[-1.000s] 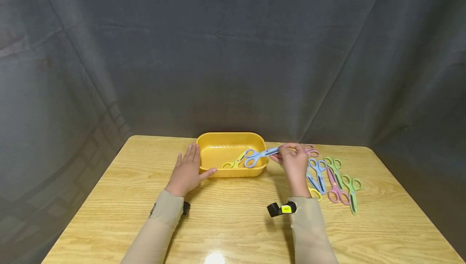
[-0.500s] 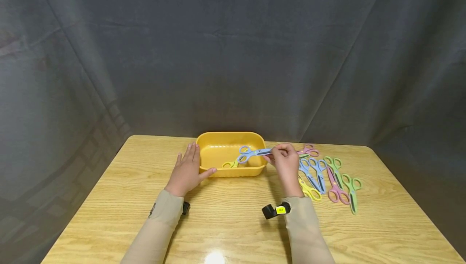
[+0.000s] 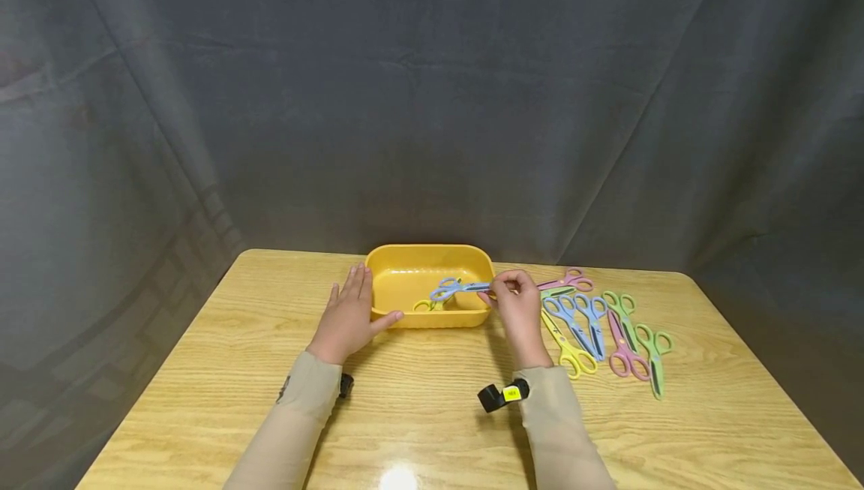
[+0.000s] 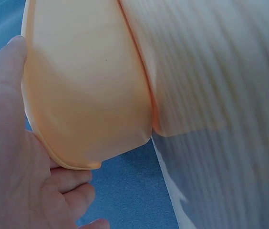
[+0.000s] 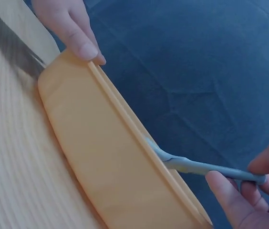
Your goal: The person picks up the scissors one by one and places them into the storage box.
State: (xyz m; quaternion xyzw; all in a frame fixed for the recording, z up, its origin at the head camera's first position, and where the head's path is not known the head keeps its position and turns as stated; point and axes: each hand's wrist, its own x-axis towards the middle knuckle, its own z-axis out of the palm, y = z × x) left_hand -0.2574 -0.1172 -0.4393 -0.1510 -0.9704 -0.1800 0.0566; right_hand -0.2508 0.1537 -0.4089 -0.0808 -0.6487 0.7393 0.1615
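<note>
My right hand (image 3: 518,317) pinches a pair of blue scissors (image 3: 447,289) by the blade end over the right side of a yellow plastic bin (image 3: 432,319). The blue handle loops point left, low inside the bin, overlapping a pair of yellow scissors (image 3: 421,305) in there. In the right wrist view the blue scissors (image 5: 196,167) slant across the bin's rim, held between thumb and fingertips. Against the bin's left end lies my left hand (image 3: 346,319), fingers straight along the side and thumb at the front rim. The left wrist view shows this hand (image 4: 25,167) along the bin's end.
Right of the bin lie several scissors on the wooden table (image 3: 432,415): yellow scissors (image 3: 565,344), two blue pairs, pink scissors (image 3: 626,355) and green scissors (image 3: 653,355). A dark grey curtain (image 3: 432,100) stands close behind the table.
My right hand has moved left and slightly down with the blue scissors, whose loops sit lower in the bin. More of the scissors on the right show. The left hand has kept still.
</note>
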